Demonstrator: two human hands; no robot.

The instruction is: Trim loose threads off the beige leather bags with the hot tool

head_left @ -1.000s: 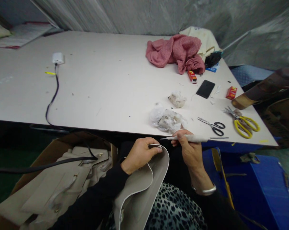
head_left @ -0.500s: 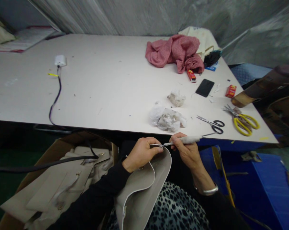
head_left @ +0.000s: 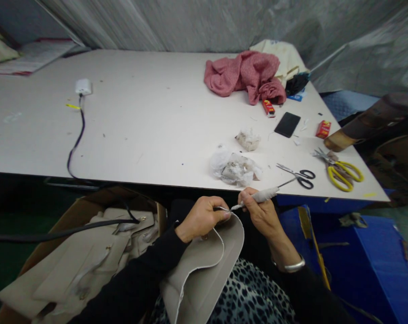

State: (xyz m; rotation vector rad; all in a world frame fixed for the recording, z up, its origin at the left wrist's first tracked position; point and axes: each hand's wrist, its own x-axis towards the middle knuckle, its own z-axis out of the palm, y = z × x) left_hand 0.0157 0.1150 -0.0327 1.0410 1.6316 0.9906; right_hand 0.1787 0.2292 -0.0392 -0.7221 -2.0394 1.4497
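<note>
Meeting the beige bag panel (head_left: 228,245) at its top edge, the tip of the wrapped pointed tool (head_left: 266,194), held clear a second ago, has been brought in; edge work seems begun. At lower centre, the edge is pinched by the left hand's (head_left: 203,218) fingertips, just left of the tip; the handle is gripped by the right hand's (head_left: 263,215) closed fingers.
</note>
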